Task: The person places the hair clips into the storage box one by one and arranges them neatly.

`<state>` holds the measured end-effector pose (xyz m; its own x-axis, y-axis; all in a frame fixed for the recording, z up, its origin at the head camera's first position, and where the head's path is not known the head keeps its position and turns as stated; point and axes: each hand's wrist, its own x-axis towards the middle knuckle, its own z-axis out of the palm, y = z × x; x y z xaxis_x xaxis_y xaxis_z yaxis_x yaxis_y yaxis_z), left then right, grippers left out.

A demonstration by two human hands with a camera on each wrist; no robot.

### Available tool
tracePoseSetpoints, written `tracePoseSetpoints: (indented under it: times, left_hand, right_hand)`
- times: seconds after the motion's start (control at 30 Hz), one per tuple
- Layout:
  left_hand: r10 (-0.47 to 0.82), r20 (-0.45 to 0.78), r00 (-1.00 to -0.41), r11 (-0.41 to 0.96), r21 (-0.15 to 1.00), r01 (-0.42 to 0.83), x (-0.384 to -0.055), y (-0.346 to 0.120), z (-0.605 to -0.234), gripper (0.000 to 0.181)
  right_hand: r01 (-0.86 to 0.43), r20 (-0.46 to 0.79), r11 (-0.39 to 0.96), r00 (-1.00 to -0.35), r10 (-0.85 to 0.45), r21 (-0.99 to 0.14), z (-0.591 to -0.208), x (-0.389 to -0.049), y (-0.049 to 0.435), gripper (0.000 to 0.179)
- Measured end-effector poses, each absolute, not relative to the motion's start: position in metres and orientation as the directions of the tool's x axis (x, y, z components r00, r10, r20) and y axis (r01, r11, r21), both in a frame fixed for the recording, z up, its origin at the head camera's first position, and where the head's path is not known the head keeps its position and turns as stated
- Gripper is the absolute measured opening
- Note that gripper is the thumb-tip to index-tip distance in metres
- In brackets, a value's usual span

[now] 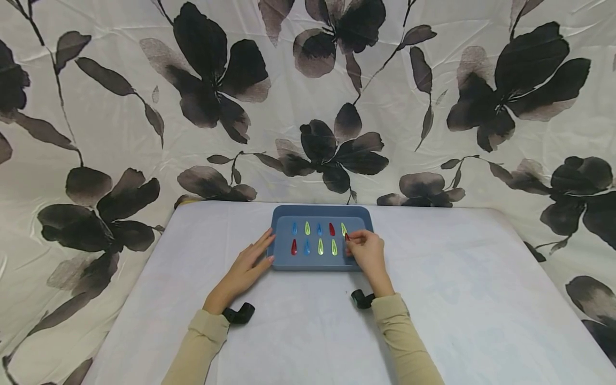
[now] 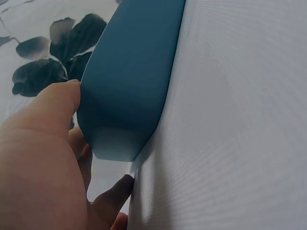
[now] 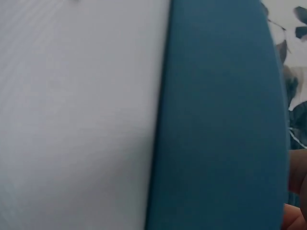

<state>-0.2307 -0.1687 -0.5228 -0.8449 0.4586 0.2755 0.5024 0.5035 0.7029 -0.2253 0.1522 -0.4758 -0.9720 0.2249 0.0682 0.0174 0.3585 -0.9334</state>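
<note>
A blue-grey tray (image 1: 284, 263) lies on the white-covered table and carries two rows of snap hair clips in red, blue and yellow-green. My left hand (image 1: 244, 271) rests at the tray's left end with fingers extended; in the left wrist view its thumb (image 2: 62, 98) touches the rim. At the tray's right end, my right hand (image 1: 368, 253) pinches a small red hair clip (image 1: 347, 237), mostly covered by the fingers. Just beside those fingertips lies a yellow-green clip (image 1: 344, 229). Only the edge of the right hand (image 3: 295, 218) shows in the right wrist view, behind the tray wall.
White cloth (image 1: 298, 331) covers the table on both sides and in front of the tray. Behind the table hangs a floral curtain (image 1: 269, 107). Black wrist cameras (image 1: 239, 314) sit below both hands, close to the tabletop.
</note>
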Motion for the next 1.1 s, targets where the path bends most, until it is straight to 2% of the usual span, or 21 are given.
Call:
tracePoseSetpoints:
  times: [0.2, 0.5, 0.7, 0.87, 1.0, 1.1]
  left_hand:
    - [0.458, 0.277, -0.845, 0.503, 0.703, 0.503, -0.2315, -0.1683, -0.5233, 0.058]
    - [0.455, 0.267, -0.85, 0.511, 0.703, 0.494, -0.2309, -0.1679, -0.523, 0.058]
    - [0.453, 0.262, -0.852, 0.513, 0.705, 0.49, -0.2305, -0.1675, -0.5229, 0.059]
    - [0.454, 0.262, -0.851, 0.51, 0.707, 0.49, -0.2302, -0.1677, -0.5223, 0.059]
    - [0.457, 0.267, -0.848, 0.506, 0.707, 0.495, -0.2303, -0.1681, -0.5218, 0.059]
    - [0.458, 0.271, -0.847, 0.503, 0.706, 0.498, -0.2303, -0.1684, -0.5215, 0.058]
  right_hand:
    - [-0.01, 0.115, 0.479, -0.975, 0.191, -0.878, -0.4819, -0.2254, 0.1526, 0.015]
    - [-0.022, 0.118, 0.531, -0.982, 0.147, -0.847, -0.4862, -0.2256, 0.1523, 0.013]
    - [0.003, 0.113, 0.583, -0.98, 0.161, -0.813, -0.4848, -0.2237, 0.1499, 0.001]
    - [0.018, 0.115, 0.643, -0.98, 0.165, -0.766, -0.4845, -0.2236, 0.1488, 0.008]
    - [-0.014, 0.146, 0.674, -0.979, 0.14, -0.738, -0.4844, -0.2234, 0.148, 0.008]
    - [-0.035, 0.164, 0.703, -0.98, 0.116, -0.71, -0.4831, -0.2226, 0.1471, 0.014]
